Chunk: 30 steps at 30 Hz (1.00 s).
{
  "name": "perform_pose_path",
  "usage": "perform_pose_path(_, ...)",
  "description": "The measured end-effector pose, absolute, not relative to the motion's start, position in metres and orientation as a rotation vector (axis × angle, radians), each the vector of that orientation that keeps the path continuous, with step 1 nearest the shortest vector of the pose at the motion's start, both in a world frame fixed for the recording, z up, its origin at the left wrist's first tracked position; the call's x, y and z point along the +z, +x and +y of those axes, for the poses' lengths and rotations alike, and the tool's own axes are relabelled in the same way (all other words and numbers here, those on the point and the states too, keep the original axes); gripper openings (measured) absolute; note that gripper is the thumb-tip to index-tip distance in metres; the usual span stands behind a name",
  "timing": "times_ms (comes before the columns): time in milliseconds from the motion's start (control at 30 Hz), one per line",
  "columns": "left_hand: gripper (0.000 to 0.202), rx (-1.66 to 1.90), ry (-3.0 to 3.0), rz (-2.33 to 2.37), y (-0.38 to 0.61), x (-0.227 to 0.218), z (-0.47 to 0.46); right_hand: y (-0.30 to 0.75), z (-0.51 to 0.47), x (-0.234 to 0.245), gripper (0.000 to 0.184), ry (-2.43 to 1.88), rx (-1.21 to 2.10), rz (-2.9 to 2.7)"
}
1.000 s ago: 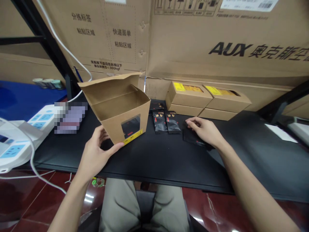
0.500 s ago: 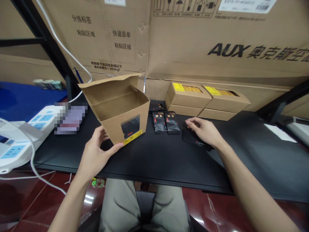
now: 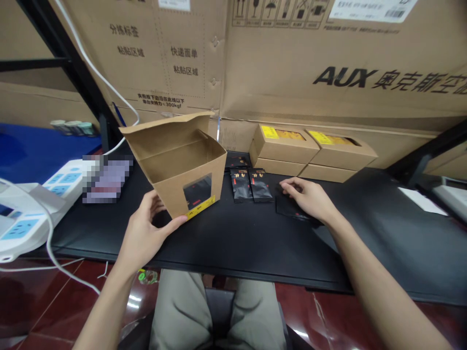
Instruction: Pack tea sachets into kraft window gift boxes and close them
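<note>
My left hand (image 3: 148, 228) grips the lower left side of a brown kraft box (image 3: 166, 194), thumb in front along its bottom edge. The box is tilted, its lid raised, and a black packet shows through its front window. My right hand (image 3: 306, 194) has its fingers pinched at the top edge of a black sachet (image 3: 288, 209) lying on the table; the palm and fingers hide part of it. Between the hands, two black sachets with gold and red print, a left one (image 3: 241, 187) and a right one (image 3: 261, 187), lie side by side.
More black packets (image 3: 237, 160) lie behind the sachets. Several closed kraft boxes (image 3: 310, 154) are stacked at the back against large cardboard (image 3: 270, 73). A white power strip (image 3: 32, 218) with cables is at left, a white paper (image 3: 422, 201) at right, on the black table (image 3: 226, 248).
</note>
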<state>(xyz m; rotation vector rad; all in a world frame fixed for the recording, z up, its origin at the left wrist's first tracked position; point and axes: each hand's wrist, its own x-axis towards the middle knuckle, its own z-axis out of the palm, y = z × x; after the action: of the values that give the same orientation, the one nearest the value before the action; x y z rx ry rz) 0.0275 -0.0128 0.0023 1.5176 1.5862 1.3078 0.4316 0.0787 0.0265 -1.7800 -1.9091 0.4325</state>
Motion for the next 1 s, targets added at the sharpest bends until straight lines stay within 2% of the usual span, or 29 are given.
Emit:
perform_pose_path(233, 0.079, 1.31, 1.515, 1.592, 0.027, 0.0015, -0.0119, 0.431, 0.0783, 0.0269, 0.039, -1.776, 0.431, -1.913)
perform_pose_path(1000, 0.076, 1.313, 1.549, 1.577, 0.0264, -0.0002, -0.0122, 0.4296, 0.0757, 0.0297, 0.039, -1.759, 0.439, -1.922)
